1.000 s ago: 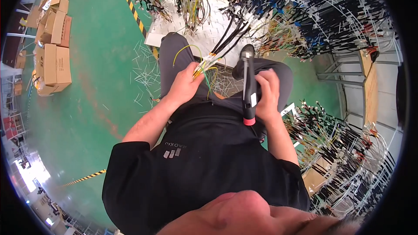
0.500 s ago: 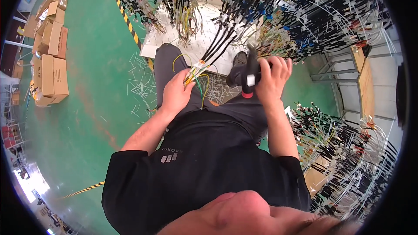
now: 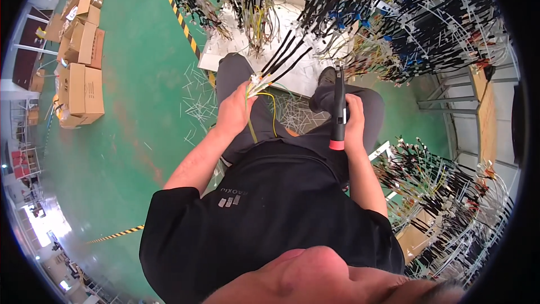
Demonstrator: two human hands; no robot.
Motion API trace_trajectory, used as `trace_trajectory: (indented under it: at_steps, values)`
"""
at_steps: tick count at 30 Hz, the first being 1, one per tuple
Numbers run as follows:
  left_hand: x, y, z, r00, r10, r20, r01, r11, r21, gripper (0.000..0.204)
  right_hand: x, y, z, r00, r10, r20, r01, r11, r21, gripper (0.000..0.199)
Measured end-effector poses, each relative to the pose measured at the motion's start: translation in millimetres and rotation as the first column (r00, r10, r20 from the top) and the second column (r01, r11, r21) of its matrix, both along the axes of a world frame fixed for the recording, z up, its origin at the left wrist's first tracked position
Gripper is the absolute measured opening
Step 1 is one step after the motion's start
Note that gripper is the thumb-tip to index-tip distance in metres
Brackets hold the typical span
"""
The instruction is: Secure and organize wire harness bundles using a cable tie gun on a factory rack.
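Note:
My left hand (image 3: pixel 233 114) is closed around the end of a wire harness (image 3: pixel 259 85), above my left thigh. Black-sleeved branches of the harness run up from the hand toward the far right, while white, yellow and green wires come out around my fingers. One yellow wire (image 3: pixel 274 114) loops down over my lap. In my right hand (image 3: pixel 354 125) is a black cable tie gun (image 3: pixel 340 98) with a red knob at its near end. It points away from me, apart from the harness, and my fingers wrap its grip, partly hidden behind the body.
Dense bundles of black harnesses (image 3: pixel 427 28) hang ahead and to the right, over a white board (image 3: pixel 225 50). More harnesses (image 3: pixel 433 186) stand beside my right arm. White tie clippings (image 3: pixel 197 101) litter the green floor. Cardboard boxes (image 3: pixel 84 93) line the far left.
The cable tie gun has turned in my right hand from a blurred, tilted pose to pointing straight away, its red knob nearer me. My left hand still holds the harness; the whole view has shifted slightly.

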State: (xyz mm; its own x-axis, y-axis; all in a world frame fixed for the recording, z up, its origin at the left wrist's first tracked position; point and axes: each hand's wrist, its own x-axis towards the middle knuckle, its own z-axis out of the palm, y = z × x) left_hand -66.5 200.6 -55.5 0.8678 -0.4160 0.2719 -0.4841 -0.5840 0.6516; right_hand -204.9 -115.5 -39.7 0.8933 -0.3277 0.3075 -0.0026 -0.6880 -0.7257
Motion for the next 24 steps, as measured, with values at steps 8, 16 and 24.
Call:
trace_trajectory:
  at_steps: [8,16,24]
  values:
    - [36,45,66,-0.054,-0.749,-0.66,0.099,0.654,-0.75,0.046,10,-11,34,0.853,0.521,0.033,-0.501,0.798,0.335,0.044]
    - [29,17,40,-0.262,-0.85,-0.457,-0.164,0.506,-0.847,0.06,29,-1,49,0.749,0.637,0.183,-0.657,0.678,0.33,0.044]
    - [28,-5,25,-0.405,-0.854,-0.325,-0.245,0.444,-0.862,0.063,14,-2,55,0.763,0.637,0.107,-0.629,0.696,0.345,0.036]
